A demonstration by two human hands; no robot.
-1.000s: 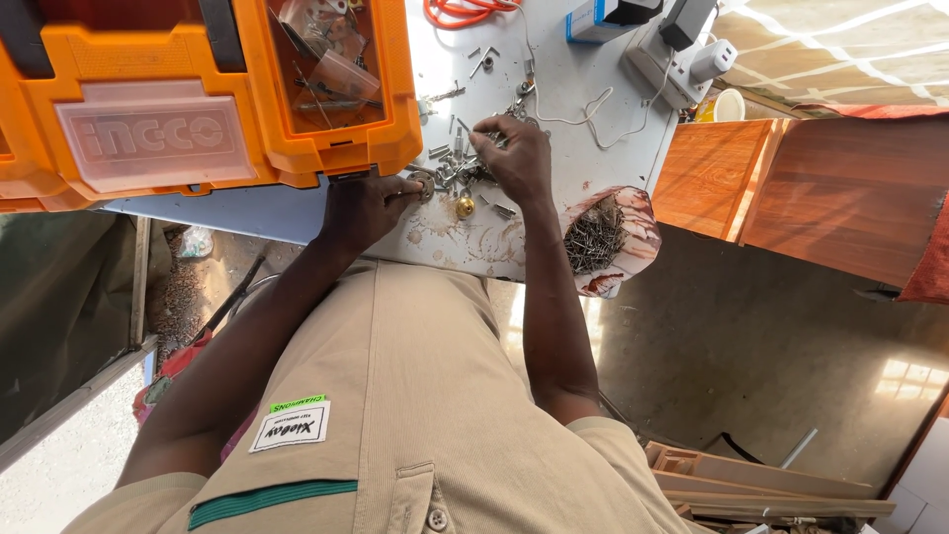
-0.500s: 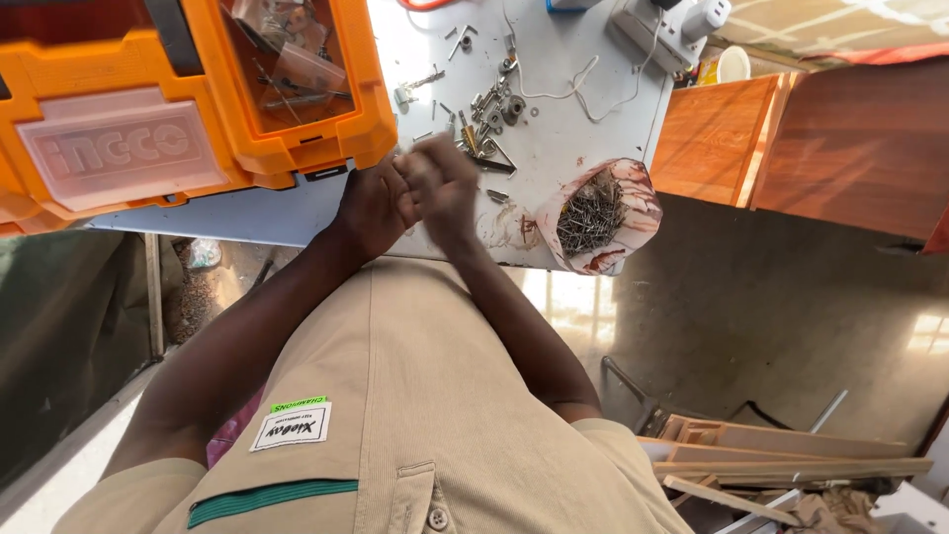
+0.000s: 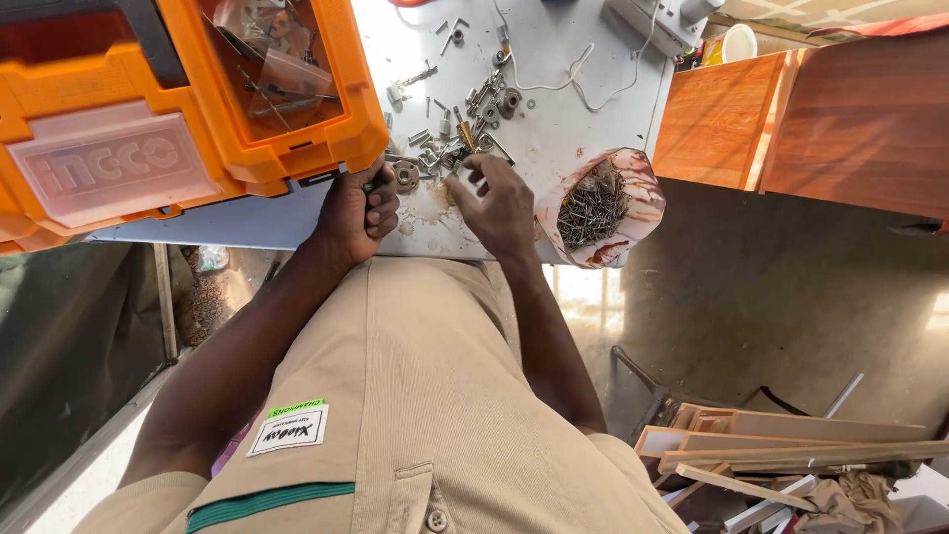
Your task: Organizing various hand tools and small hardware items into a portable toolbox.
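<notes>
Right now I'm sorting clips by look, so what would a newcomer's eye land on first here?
The big orange tool case at upper left dominates. Beside it, both hands work on the grey tabletop: the left hand is closed near the case, and the right hand picks among scattered screws and washers. At the table's right edge sits a torn bag of nails.

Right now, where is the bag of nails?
In the head view the bag of nails sits at the near right corner of the grey table, just right of the right hand.

Orange toolbox (image 3: 198, 119), grey tabletop (image 3: 583, 119), khaki shirt (image 3: 425, 396), reddish-brown cabinet (image 3: 791, 119), possibly brass bolt (image 3: 465, 133).
</notes>
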